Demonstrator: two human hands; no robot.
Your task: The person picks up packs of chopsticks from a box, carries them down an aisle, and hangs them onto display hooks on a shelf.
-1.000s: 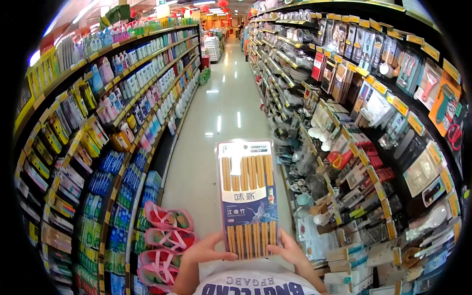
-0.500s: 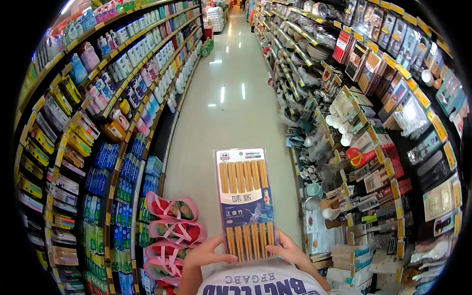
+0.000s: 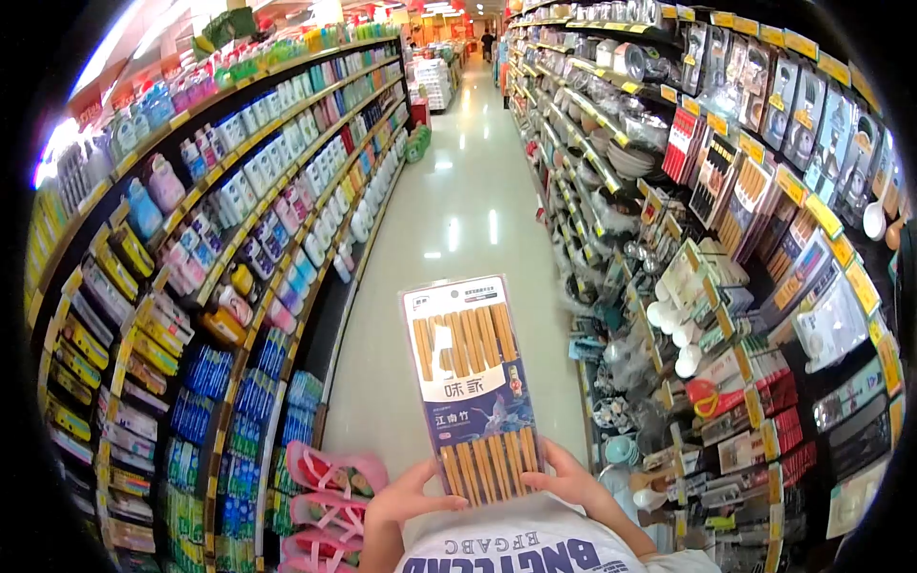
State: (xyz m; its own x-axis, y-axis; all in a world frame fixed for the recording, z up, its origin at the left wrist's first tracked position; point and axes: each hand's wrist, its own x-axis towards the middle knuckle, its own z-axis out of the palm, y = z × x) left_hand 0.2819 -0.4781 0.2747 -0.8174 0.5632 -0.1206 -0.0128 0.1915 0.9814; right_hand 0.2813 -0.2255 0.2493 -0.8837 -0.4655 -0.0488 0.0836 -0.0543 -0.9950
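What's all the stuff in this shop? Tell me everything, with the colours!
chopstick pack: one, tan with blue-and-white label, front middle
bottles: many, mostly white, left shelves
strappy things: at least three, pink, bottom left
plates: several, greyish, right shelves
hanging packs: many, mixed colours, right
price tags: many, yellow, shelf edges
floor: one, pale, middle
far person: one, dark, aisle's end
shirt: one, white with blue letters, bottom
left hand: one, bare, pack's left
right hand: one, bare, pack's right
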